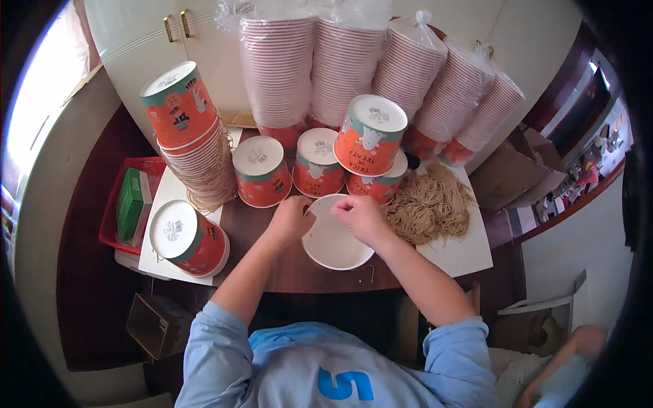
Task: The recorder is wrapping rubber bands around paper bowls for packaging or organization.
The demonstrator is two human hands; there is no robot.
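A paper bucket (338, 248) stands mouth up before me on the brown table, its white inside showing. My left hand (292, 217) is closed on its left rim; the thumb lies at the inner edge and the other fingers are mostly hidden. Over the right part of the opening, my right hand (360, 215) is closed in a pinch; whatever is between its fingertips is too small to make out. Just right of that hand lies a tangled heap of tan cord pieces (432, 204). A short piece of cord (371, 273) lies by the bucket's near side.
Upside-down orange buckets (260, 173) stand behind my hands, one (371, 136) stacked higher. At left are a nested bucket stack (180, 109) with cords and another bucket (189, 238). Tall bagged bucket stacks (279, 75) line the back. Another person's arm (568, 364) shows lower right.
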